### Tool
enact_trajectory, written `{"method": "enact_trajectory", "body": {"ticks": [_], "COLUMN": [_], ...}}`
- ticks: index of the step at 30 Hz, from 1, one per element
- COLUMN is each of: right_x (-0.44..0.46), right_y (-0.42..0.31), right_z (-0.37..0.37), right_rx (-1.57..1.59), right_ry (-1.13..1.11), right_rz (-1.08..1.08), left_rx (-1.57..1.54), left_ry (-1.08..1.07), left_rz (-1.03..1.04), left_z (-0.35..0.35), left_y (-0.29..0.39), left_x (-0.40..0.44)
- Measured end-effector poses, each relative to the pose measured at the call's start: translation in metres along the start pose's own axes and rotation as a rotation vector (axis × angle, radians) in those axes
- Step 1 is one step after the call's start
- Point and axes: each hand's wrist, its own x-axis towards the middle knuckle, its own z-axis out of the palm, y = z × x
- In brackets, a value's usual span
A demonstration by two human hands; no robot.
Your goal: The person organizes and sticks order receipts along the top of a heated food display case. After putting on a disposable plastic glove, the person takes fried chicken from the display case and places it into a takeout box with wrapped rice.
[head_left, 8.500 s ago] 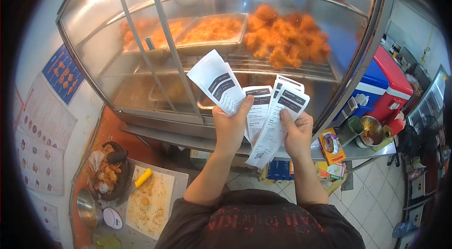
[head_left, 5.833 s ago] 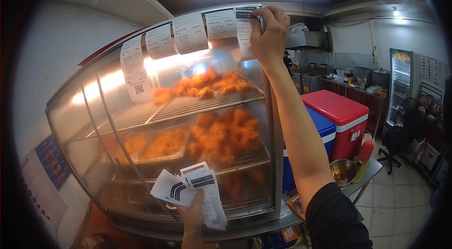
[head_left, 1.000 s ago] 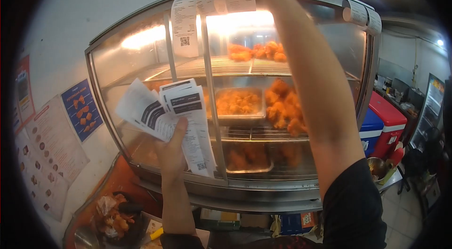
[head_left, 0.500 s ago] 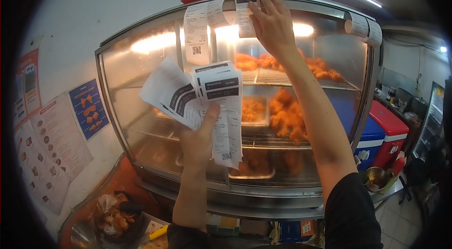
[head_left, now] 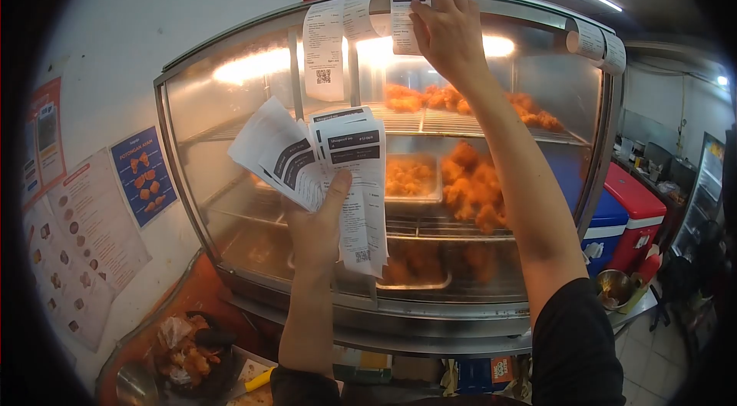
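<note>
My left hand (head_left: 318, 222) is closed round a fanned bundle of printed receipts (head_left: 357, 199), held in front of the glass of a lit display case (head_left: 453, 314). Raised to the case's top edge, my right hand (head_left: 451, 26) pinches a single receipt (head_left: 407, 26) that hangs down there. Left of it, a long receipt (head_left: 324, 53) with a square code hangs from the same edge. More receipts (head_left: 599, 45) curl over the edge at the right corner. Behind the glass, fried pieces (head_left: 472, 187) lie on racks and in a metal tray.
Blue and red coolers (head_left: 633, 203) stand right of the case, with a metal bowl (head_left: 614, 287) below them. At the lower left are a dark bowl of food (head_left: 184, 352) and a yellow-handled tool (head_left: 259, 379). Posters (head_left: 143, 176) cover the left wall.
My right hand has come down to the top edge and pinches a receipt there. Since the first frame, the left hand has gathered the bundle alone. The last half second shows only slight shifts.
</note>
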Motion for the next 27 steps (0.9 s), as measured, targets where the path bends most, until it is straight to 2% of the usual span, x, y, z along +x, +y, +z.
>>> {"method": "enact_trajectory", "body": {"ticks": [4, 6, 7, 8, 10, 12, 13, 16, 19, 23, 25, 27], "right_x": [0.015, 0.022, 0.025, 0.031, 0.042, 0.05, 0.051, 0.045, 0.037, 0.029, 0.034, 0.03], "right_y": [0.003, 0.008, 0.005, 0.002, -0.001, 0.001, 0.005, 0.045, 0.092, 0.156, 0.157, 0.174], "right_z": [0.006, 0.015, 0.011, 0.009, 0.006, 0.001, -0.004, -0.03, -0.065, -0.086, -0.094, -0.089], "right_rx": [-0.084, -0.126, -0.114, -0.122, -0.085, -0.06, -0.052, -0.112, -0.144, -0.147, -0.059, -0.091], "right_ry": [-0.035, -0.087, -0.125, -0.228, -0.214, -0.45, -0.499, -0.512, -0.651, -0.698, -0.712, -0.74], "right_rz": [-0.052, -0.084, -0.085, -0.03, 0.034, 0.043, 0.034, 0.074, 0.213, 0.151, 0.356, 0.266], "left_rx": [0.054, 0.114, 0.094, 0.038, -0.022, -0.019, -0.019, -0.021, -0.067, -0.052, -0.05, 0.026], "left_ry": [0.045, 0.121, 0.085, 0.095, 0.094, 0.118, 0.11, 0.096, 0.031, 0.062, 0.087, 0.047], "left_rz": [0.021, -0.14, -0.151, -0.15, -0.153, -0.183, -0.186, -0.163, -0.083, -0.132, -0.152, -0.122], "left_z": [-0.001, 0.002, 0.004, 0.004, 0.009, 0.016, 0.02, 0.025, 0.026, 0.04, 0.047, 0.053], "left_y": [0.0, 0.006, 0.004, 0.002, 0.0, -0.001, -0.002, -0.01, -0.018, -0.025, -0.031, -0.035], "left_x": [-0.003, -0.006, -0.007, -0.007, -0.006, -0.006, -0.007, -0.01, -0.013, -0.018, -0.018, -0.017]}}
